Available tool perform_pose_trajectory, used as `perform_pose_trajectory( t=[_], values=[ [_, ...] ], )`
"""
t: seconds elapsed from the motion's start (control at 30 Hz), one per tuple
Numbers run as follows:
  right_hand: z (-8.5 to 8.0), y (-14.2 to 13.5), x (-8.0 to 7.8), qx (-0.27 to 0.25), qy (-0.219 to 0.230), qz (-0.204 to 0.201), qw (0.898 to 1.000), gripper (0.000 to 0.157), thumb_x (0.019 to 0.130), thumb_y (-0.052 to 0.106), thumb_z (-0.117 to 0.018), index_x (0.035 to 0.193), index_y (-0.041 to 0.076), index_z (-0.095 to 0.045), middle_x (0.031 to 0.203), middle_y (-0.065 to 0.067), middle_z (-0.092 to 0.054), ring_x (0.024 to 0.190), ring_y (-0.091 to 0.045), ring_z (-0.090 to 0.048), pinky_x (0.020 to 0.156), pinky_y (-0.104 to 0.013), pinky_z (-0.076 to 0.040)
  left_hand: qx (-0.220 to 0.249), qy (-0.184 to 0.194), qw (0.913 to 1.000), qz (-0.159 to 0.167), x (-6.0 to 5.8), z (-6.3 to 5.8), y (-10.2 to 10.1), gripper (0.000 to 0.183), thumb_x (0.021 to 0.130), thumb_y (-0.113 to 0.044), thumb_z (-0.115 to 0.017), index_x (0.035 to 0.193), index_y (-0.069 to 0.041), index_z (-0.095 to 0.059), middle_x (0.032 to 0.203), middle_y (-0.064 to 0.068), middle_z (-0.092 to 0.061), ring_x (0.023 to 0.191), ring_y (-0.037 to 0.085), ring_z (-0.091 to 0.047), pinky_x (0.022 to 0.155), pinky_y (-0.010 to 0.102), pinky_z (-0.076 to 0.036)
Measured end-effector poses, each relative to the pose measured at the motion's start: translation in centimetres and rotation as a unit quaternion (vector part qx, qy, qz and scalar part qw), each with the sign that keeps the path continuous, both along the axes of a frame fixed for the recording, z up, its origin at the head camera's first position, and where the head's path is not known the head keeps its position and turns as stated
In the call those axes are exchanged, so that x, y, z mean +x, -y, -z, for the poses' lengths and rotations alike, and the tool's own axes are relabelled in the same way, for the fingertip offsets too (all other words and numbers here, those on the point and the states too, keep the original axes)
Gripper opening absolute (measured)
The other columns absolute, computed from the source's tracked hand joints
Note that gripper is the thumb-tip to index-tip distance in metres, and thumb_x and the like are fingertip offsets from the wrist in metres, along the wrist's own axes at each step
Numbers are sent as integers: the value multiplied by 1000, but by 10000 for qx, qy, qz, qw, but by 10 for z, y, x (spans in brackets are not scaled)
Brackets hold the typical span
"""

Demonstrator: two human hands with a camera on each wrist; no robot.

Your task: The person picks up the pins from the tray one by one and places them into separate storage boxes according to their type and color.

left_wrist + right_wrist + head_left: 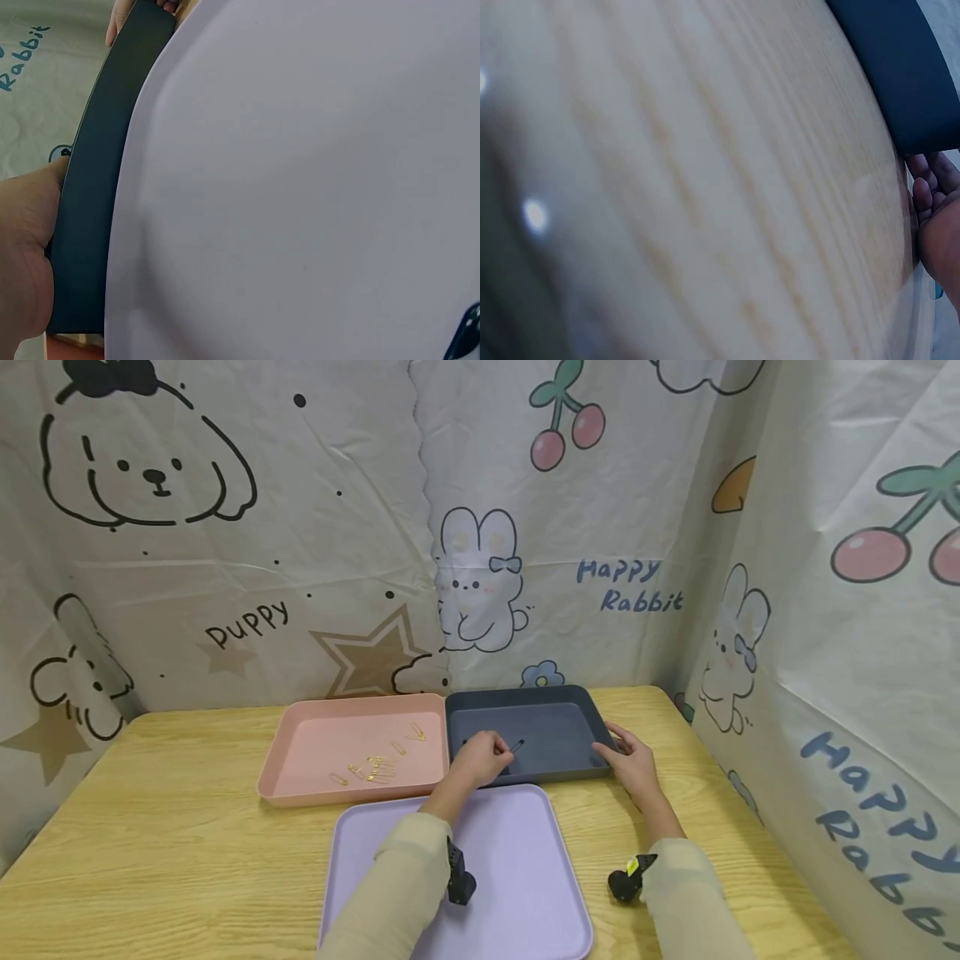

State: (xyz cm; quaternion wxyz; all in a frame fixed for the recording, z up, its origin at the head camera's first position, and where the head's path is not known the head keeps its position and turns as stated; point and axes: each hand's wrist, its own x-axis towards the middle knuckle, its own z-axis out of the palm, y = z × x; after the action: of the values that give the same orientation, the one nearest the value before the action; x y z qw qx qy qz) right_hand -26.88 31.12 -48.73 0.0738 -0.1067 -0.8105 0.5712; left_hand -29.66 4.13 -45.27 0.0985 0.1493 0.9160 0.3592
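Note:
The dark blue-grey tray lies at the back of the table. Over its front left part, my left hand has its fingers drawn together, with a small dark safety pin showing at the fingertips. My right hand grips the tray's right end, thumb on the rim and the other fingers along the outside. In the left wrist view the tray's side wall partly hides the left hand's fingers. The right wrist view has the right hand close against the tray's corner.
A pink tray adjoins the dark one on the left, with several gold safety pins scattered in it. Nearer me, a lilac tray lies under the left forearm. Printed cloth stands behind the wooden table and along its sides.

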Motion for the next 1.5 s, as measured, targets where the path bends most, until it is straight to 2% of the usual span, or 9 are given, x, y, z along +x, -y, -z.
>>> perform_pose_trajectory(
  t=[0.4, 0.67, 0.97, 1.3, 1.5],
  values=[
    [0, 0, -1, -13, 22, 14, 10000, 59, 85, 27, -68, 139, 17, -46, 138, -12, -47, 124, -24, -44, 75, -7, -39, -51, -224, 9995, -227, 2, -2, -1, 10, 89, -16, -55, 92, -8, -60, 87, 3, -57, 75, 14, -52, 70, 29, -44],
    [0, 1, -1, 28, 1, 3, 10000, 61, 85, 30, -68, 140, 17, -45, 139, -12, -45, 125, -24, -43, 75, -8, -39, 364, -448, 9978, -324, 1, -4, 1, 14, 90, -17, -53, 96, -7, -60, 94, 6, -58, 83, 16, -53, 78, 31, -45],
    [-1, 0, 0, 68, 92, 38, 9999, 61, 85, 32, -68, 140, 19, -45, 138, -13, -46, 126, -24, -42, 76, -9, -38, 401, -502, 9979, -34, 3, -15, 10, 16, 89, -19, -56, 99, -8, -61, 92, 4, -60, 85, 16, -55, 80, 32, -46],
    [-3, 2, 0, 105, 106, 27, 9999, 62, 85, 32, -67, 141, 17, -44, 138, -13, -45, 126, -24, -43, 77, -8, -37, 48, -652, 9971, 384, 6, -33, 22, 18, 90, -24, -56, 101, -11, -61, 90, 1, -60, 80, 14, -53, 74, 29, -45],
    [-2, 2, 1, 57, 79, -5, 10000, 63, 85, 33, -68, 140, 16, -44, 136, -14, -48, 123, -24, -44, 75, -7, -37, -110, -631, 9970, 438, 12, -40, 31, 16, 90, -26, -58, 99, -13, -61, 89, 0, -59, 80, 14, -52, 72, 29, -44]
  ],
)
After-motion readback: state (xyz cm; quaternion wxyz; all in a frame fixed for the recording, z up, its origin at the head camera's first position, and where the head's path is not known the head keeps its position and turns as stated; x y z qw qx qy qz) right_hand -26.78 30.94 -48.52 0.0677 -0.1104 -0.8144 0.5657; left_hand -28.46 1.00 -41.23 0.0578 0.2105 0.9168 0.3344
